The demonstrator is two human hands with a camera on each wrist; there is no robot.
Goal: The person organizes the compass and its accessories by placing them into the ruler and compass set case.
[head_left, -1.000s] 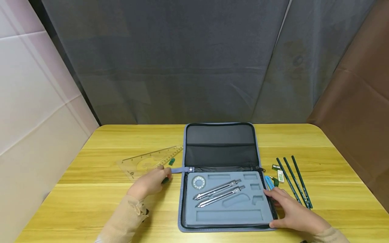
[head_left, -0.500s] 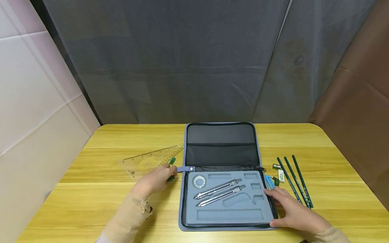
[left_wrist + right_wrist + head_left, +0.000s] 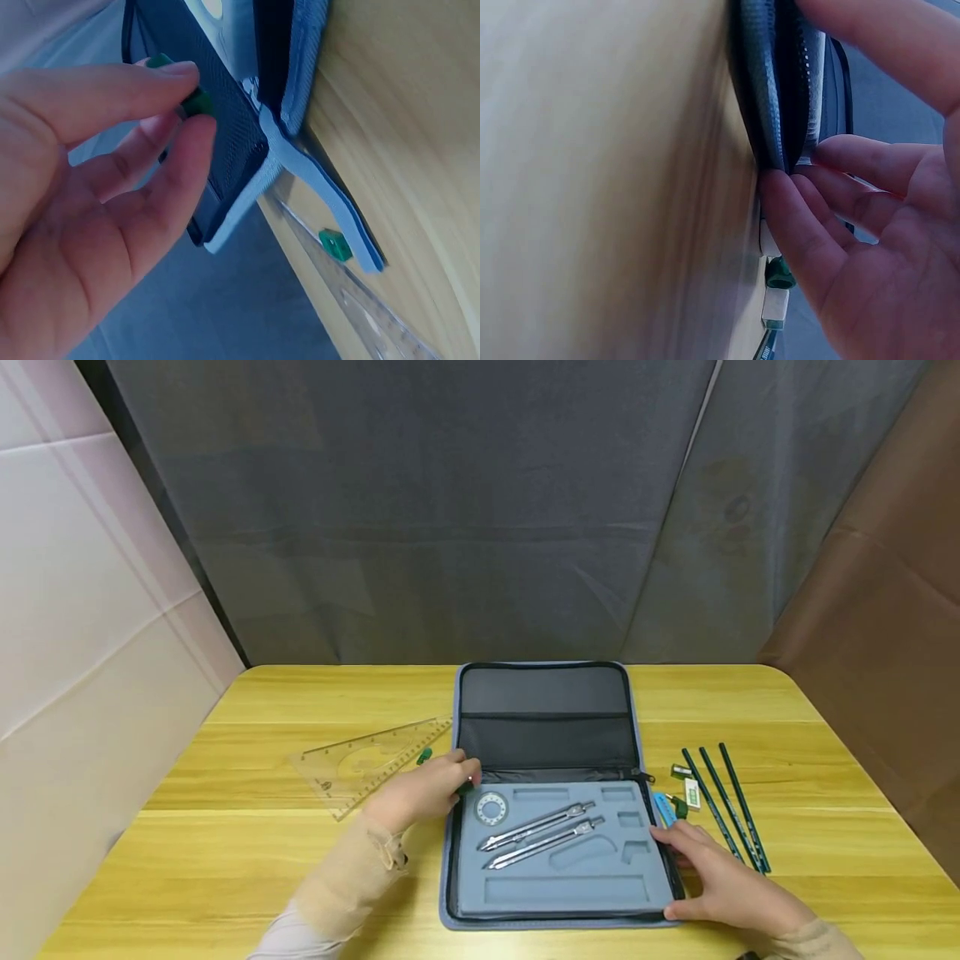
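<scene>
My left hand [image 3: 431,789] pinches a small dark green block [image 3: 198,103] between thumb and fingertips, over the left edge of the open zip case [image 3: 450,893]. The block's exact kind is unclear. A grey-blue moulded tray [image 3: 525,906] fills the case's near half. In it lie two metal compasses [image 3: 536,828] [image 3: 543,845] and a round, ring-marked disc [image 3: 491,809]; several recesses hold nothing. Against the case's right edge rests my right hand [image 3: 720,885], its thumb at the near corner and its fingers extended along the side.
To the left lie a clear set square [image 3: 352,768] and another small green piece [image 3: 335,244]. A strap [image 3: 322,184] sticks out from the case. Right of it are a blue item [image 3: 664,810], a green piece [image 3: 680,808], erasers [image 3: 692,794] and dark green pencils [image 3: 720,810].
My left hand has moved right from beside the strap to the case's left edge, carrying the small green block. The right hand has stayed at the case's right edge.
</scene>
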